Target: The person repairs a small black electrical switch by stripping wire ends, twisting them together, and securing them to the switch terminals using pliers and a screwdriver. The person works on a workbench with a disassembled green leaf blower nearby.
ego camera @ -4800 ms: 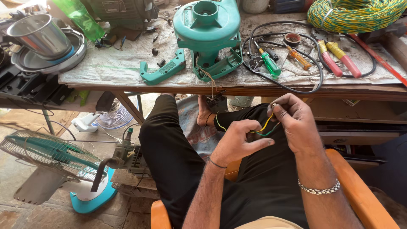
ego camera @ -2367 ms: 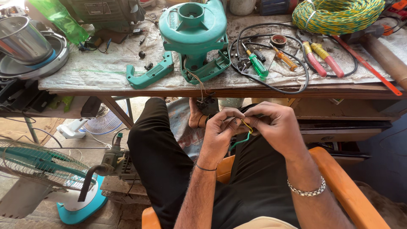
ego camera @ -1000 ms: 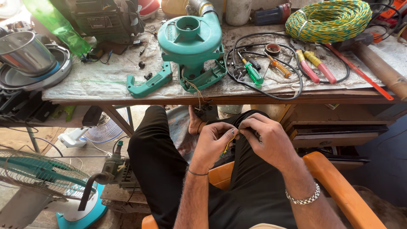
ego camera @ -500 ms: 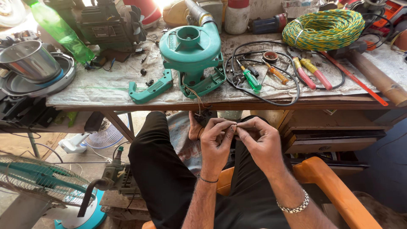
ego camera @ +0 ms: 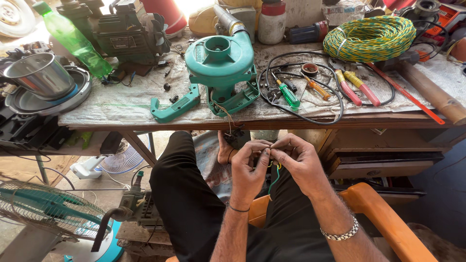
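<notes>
My left hand (ego camera: 248, 171) and my right hand (ego camera: 300, 164) meet fingertip to fingertip above my lap, pinching the bare ends of a thin green and yellow wire (ego camera: 274, 177) that hangs down between them. Thin leads run up from my hands toward the teal blower (ego camera: 221, 62) standing at the front edge of the workbench (ego camera: 121, 104). I sit on an orange chair (ego camera: 383, 218), one foot tucked under the bench.
A teal handle piece (ego camera: 174, 104) lies left of the blower. Screwdrivers (ego camera: 287, 92) and pliers (ego camera: 354, 87) sit inside a black cable loop; a green-yellow wire coil (ego camera: 370, 39) is behind. A steel pot (ego camera: 41, 75), green bottle (ego camera: 73, 39) and floor fan (ego camera: 48, 208) stand left.
My hands have come together from apart and now pinch the wire ends close under the bench edge. The view has tilted up, showing more of the bench top.
</notes>
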Tool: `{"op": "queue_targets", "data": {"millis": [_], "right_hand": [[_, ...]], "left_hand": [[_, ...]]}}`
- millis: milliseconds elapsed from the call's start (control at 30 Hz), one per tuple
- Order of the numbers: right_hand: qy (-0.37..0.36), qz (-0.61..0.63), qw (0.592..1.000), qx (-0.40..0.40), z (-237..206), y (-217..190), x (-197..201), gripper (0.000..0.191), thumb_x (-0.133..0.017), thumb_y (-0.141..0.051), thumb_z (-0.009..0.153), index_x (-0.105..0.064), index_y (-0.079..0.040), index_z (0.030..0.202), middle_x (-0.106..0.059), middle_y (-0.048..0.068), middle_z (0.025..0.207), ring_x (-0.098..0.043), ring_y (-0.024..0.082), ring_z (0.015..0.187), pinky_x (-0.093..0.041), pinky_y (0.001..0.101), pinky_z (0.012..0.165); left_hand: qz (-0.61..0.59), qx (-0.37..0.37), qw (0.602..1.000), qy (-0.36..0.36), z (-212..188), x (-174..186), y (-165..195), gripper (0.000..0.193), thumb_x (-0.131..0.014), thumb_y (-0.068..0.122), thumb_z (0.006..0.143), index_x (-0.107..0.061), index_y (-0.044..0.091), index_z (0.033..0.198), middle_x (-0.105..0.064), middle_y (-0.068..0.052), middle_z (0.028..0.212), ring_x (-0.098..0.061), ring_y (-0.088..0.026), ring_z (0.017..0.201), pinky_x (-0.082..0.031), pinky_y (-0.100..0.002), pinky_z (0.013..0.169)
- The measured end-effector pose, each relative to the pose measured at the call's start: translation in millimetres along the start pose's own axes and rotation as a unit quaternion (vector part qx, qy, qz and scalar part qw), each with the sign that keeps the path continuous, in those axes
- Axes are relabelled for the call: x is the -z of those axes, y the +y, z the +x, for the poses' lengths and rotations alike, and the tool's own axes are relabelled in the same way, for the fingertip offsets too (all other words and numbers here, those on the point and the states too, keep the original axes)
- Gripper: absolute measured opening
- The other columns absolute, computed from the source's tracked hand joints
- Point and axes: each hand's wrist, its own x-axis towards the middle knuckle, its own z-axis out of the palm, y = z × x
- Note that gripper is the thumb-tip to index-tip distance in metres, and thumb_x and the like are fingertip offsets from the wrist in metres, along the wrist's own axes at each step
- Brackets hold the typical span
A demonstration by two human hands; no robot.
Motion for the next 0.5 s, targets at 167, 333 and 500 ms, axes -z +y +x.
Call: {"op": "queue_targets", "data": {"millis": [167,333,500], "right_hand": [[0.000,-0.112,0.993,0.027,-2,-12,1,0.010,-0.071,0.000,0.093,-0.071,0.001,0.103,-0.068,0.003,0.090,-0.060,0.007,0.079,-0.050,0.0229,0.068],[-0.036,-0.239,0.963,0.117,-5,-37,3,0.018,-0.073,0.002,0.083,-0.071,0.002,0.101,-0.071,0.004,0.091,-0.065,0.008,0.082,-0.055,0.0243,0.071],[-0.025,-0.332,0.927,0.175,-5,-55,-2,0.018,-0.082,-0.003,0.078,-0.074,0.001,0.095,-0.076,0.008,0.092,-0.074,0.015,0.085,-0.057,0.0272,0.076]], "left_hand": [[0.110,0.007,0.994,-0.012,0,-1,5,0.006,-0.069,-0.004,0.098,-0.067,-0.001,0.104,-0.068,-0.005,0.099,-0.061,-0.008,0.080,-0.051,-0.021,0.066],[0.046,0.056,0.997,-0.022,-2,-1,0,0.010,-0.070,-0.002,0.097,-0.067,0.000,0.106,-0.066,-0.001,0.097,-0.061,-0.006,0.082,-0.051,-0.020,0.069],[-0.141,0.119,0.982,-0.033,-4,5,-9,0.013,-0.069,-0.002,0.100,-0.069,0.000,0.113,-0.069,-0.002,0.102,-0.064,-0.007,0.092,-0.054,-0.022,0.080]]}}
